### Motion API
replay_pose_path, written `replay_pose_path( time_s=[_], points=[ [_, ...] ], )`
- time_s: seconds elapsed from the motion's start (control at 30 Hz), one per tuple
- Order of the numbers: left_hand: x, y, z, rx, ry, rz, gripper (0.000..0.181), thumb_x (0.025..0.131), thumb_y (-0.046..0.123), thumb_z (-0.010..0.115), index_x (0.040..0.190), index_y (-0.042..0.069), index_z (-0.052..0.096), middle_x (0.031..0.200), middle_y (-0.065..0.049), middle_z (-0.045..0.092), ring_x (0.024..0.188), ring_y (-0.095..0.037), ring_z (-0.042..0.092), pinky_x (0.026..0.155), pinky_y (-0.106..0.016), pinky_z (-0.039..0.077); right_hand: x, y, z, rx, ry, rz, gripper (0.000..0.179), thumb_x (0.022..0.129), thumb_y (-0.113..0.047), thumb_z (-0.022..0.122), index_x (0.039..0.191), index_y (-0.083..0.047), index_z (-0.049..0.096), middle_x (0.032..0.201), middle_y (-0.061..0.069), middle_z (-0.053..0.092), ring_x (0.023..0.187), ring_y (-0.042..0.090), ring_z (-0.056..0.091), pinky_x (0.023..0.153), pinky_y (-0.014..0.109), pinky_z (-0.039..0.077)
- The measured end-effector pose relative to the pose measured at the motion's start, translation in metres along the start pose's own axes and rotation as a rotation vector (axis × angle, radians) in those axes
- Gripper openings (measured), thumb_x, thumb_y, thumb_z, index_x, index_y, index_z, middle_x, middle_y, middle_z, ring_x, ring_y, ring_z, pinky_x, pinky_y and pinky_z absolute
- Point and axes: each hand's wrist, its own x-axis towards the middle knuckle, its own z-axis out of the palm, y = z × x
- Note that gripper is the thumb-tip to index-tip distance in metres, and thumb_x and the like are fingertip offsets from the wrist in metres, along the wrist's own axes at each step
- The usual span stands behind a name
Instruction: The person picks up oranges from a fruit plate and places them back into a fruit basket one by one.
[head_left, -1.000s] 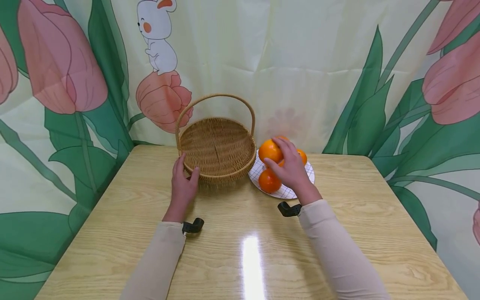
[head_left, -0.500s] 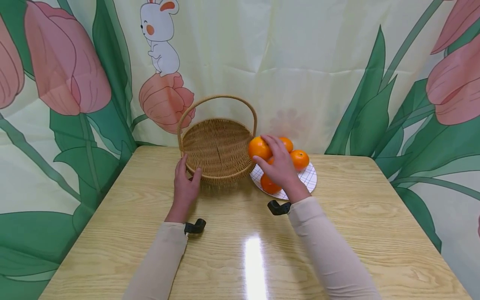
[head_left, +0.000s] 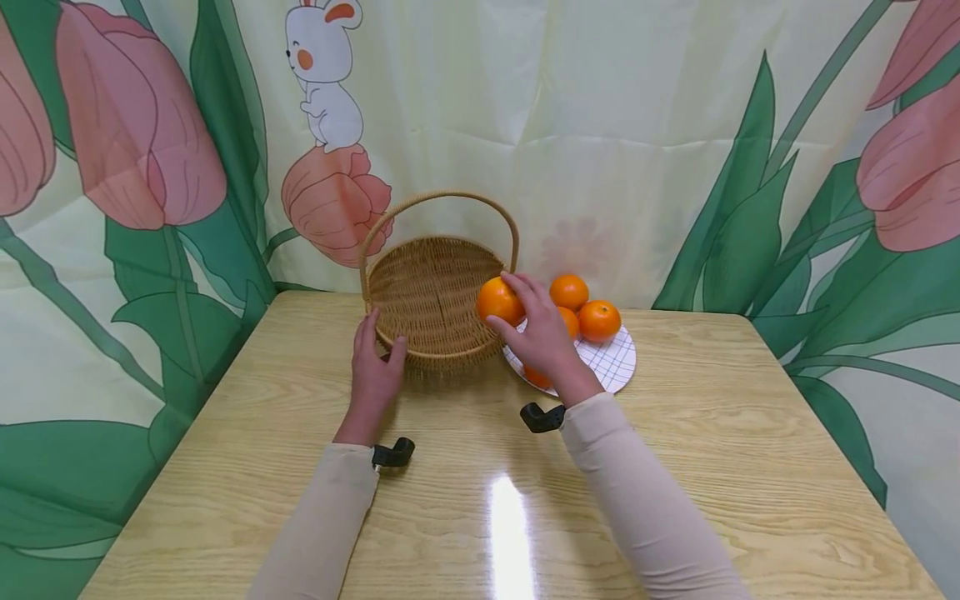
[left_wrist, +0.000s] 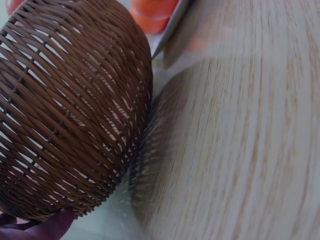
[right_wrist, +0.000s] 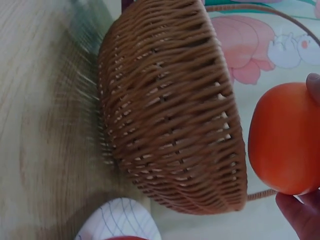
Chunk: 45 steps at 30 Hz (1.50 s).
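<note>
An orange (head_left: 500,301) is held in my right hand (head_left: 542,333), gripped between the thumb and fingers over the right front rim of a brown wicker basket (head_left: 438,292). The right wrist view shows the same orange (right_wrist: 287,140) raised beside the woven wall of the basket (right_wrist: 172,110). My left hand (head_left: 375,371) touches the basket's left front side, its fingers fairly straight and thumb spread. Some of the left hand (left_wrist: 45,227) shows under the basket (left_wrist: 70,110) in the left wrist view. Several other oranges (head_left: 599,321) lie on a checked plate (head_left: 617,364), partly hidden by my right hand.
The basket and plate stand side by side at the back of a wooden table (head_left: 450,500). Behind them hangs a curtain (head_left: 622,183) printed with tulips and a rabbit. The basket's tall handle (head_left: 442,197) arches over its opening.
My right hand has carried the orange leftward from above the plate to the basket's right rim. More of the oranges on the plate are exposed. The left hand stays at the basket.
</note>
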Motion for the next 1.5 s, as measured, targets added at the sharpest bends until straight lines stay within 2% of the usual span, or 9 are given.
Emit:
replay_pose_path(
  time_s=[0.13,0.37,0.6,0.83,1.1,1.13,1.33,1.37,1.5],
  points=[
    [0.001,0.0,0.001,0.004,0.0,0.009,0.064,0.097,0.025,0.055,0.153,0.015,0.026,0.157,-0.016,0.023,0.144,-0.037,0.026,0.112,-0.056,0.031,0.0,-0.002,0.006,-0.011,-0.024,0.0,0.069,0.089,-0.045,0.066,0.148,-0.025,0.039,0.152,0.006,0.036,0.134,0.033,0.042,0.102,0.053,0.043],
    [0.0,0.002,0.001,-0.014,-0.008,0.002,0.065,0.096,0.023,0.055,0.153,0.015,0.026,0.158,-0.016,0.022,0.143,-0.038,0.026,0.104,-0.056,0.04,-0.001,-0.004,0.013,0.024,-0.082,0.019,0.068,0.089,-0.047,0.064,0.149,-0.028,0.037,0.154,0.003,0.032,0.132,0.033,0.046,0.103,0.05,0.045],
    [-0.002,0.0,0.001,0.006,-0.004,0.005,0.065,0.096,0.026,0.055,0.153,0.015,0.026,0.157,-0.016,0.023,0.144,-0.036,0.026,0.109,-0.056,0.034,-0.004,-0.004,0.022,0.054,-0.12,0.011,0.067,0.089,-0.043,0.065,0.148,-0.028,0.038,0.155,0.004,0.03,0.132,0.034,0.046,0.103,0.048,0.046],
    [-0.009,-0.002,0.001,-0.019,-0.023,-0.016,0.066,0.096,0.023,0.055,0.153,0.015,0.025,0.157,-0.014,0.022,0.142,-0.036,0.029,0.098,-0.055,0.047,-0.012,-0.005,0.03,0.061,-0.168,0.025,0.066,0.089,-0.042,0.065,0.148,-0.027,0.039,0.156,0.003,0.028,0.133,0.035,0.045,0.105,0.049,0.043],
    [-0.009,-0.002,0.002,-0.01,-0.005,0.007,0.066,0.095,0.025,0.056,0.153,0.014,0.026,0.157,-0.016,0.023,0.142,-0.036,0.029,0.102,-0.055,0.044,-0.012,-0.003,0.029,0.042,-0.121,-0.028,0.055,0.093,-0.033,0.063,0.144,-0.022,0.046,0.152,0.006,0.038,0.135,0.031,0.044,0.109,0.048,0.039],
    [-0.008,-0.002,0.002,-0.005,-0.006,0.01,0.066,0.095,0.025,0.056,0.153,0.013,0.026,0.156,-0.016,0.024,0.142,-0.037,0.029,0.104,-0.056,0.041,-0.012,-0.002,0.028,0.04,-0.118,-0.025,0.054,0.094,-0.032,0.063,0.144,-0.021,0.046,0.152,0.006,0.038,0.129,0.031,0.049,0.108,0.048,0.041],
    [-0.005,-0.001,0.001,0.011,-0.002,0.003,0.066,0.095,0.026,0.056,0.153,0.013,0.027,0.157,-0.016,0.023,0.143,-0.038,0.027,0.113,-0.057,0.028,-0.016,0.006,0.022,0.05,-0.066,-0.017,0.049,0.094,-0.029,0.063,0.14,-0.019,0.051,0.148,0.007,0.042,0.128,0.031,0.049,0.107,0.048,0.041],
    [-0.005,-0.001,0.001,0.01,-0.002,0.0,0.066,0.095,0.027,0.056,0.153,0.014,0.027,0.157,-0.016,0.023,0.143,-0.037,0.027,0.113,-0.057,0.028,-0.017,0.008,0.021,0.047,-0.052,-0.015,0.048,0.094,-0.029,0.063,0.139,-0.019,0.052,0.147,0.007,0.043,0.133,0.031,0.045,0.109,0.048,0.04],
    [-0.002,0.0,0.0,0.008,-0.008,-0.01,0.067,0.095,0.028,0.056,0.153,0.014,0.025,0.158,-0.015,0.022,0.144,-0.037,0.026,0.114,-0.056,0.028,-0.021,0.015,0.016,0.037,-0.017,-0.01,0.046,0.095,-0.028,0.062,0.138,-0.016,0.052,0.145,0.012,0.045,0.134,0.032,0.043,0.109,0.049,0.038]
  ],
)
